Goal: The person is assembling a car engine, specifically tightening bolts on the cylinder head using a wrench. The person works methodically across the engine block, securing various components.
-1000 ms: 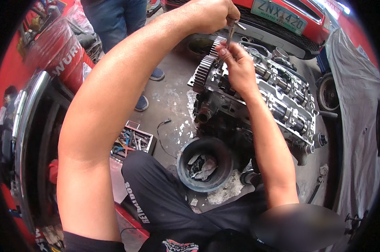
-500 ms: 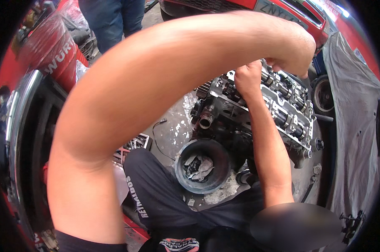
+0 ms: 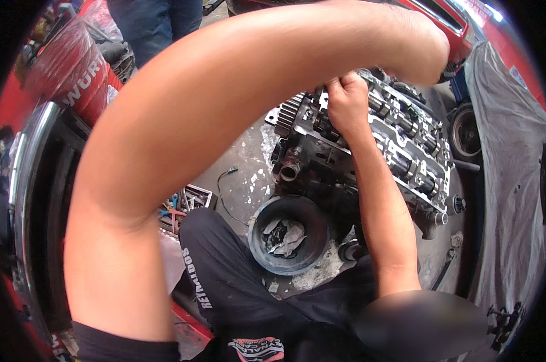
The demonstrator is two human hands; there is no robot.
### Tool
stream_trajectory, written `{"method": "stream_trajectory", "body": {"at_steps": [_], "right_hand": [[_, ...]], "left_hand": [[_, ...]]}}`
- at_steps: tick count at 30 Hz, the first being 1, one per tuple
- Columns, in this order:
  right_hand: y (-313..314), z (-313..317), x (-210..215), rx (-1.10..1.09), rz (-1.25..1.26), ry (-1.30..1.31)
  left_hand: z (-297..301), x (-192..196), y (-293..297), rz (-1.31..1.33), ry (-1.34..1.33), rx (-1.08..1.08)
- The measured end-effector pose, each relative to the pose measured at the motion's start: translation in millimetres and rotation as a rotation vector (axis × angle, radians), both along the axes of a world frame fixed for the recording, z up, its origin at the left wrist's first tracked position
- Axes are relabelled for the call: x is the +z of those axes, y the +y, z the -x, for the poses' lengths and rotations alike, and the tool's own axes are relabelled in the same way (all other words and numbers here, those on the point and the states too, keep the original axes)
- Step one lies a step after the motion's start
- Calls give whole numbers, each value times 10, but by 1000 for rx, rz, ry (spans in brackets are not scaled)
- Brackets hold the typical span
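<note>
A grimy engine cylinder head with exposed camshafts lies on the concrete floor, a toothed sprocket at its near end. My right hand rests on that end beside the sprocket. Its fingers curl down onto the metal and hide what they grip. My left arm sweeps across the top of the view. My left hand is bent at the wrist above the head, its fingers tucked out of sight behind the right hand.
A round dark bowl holding rags sits on the floor by my knee. A small tray of tools lies to the left. A person in jeans stands at the back, near red car bodywork. A grey cloth hangs on the right.
My left arm has swung from the upper middle across to the right and now covers much of the view. The slim metal tool held by both hands earlier is no longer visible. The view has moved closer.
</note>
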State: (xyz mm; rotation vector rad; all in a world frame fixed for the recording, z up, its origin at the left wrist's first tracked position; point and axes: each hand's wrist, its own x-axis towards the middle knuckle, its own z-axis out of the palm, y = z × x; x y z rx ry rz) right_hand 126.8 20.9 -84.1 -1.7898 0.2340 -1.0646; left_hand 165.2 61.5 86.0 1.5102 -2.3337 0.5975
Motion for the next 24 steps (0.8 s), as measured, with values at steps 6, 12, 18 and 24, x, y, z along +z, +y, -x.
{"method": "stream_trajectory", "body": {"at_steps": [6, 12, 18, 24], "right_hand": [[-83, -14, 19, 38, -91, 13], [-92, -37, -103, 64, -105, 32], [-140, 127, -43, -304, 435, 85], [-176, 2, -73, 121, -180, 34]], "left_hand": [[-1040, 41, 424, -204, -178, 394], [-733, 26, -358, -411, 674, 308], [-126, 136, 655, -325, 131, 123], [-1067, 216, 520, -557, 396, 627]]}}
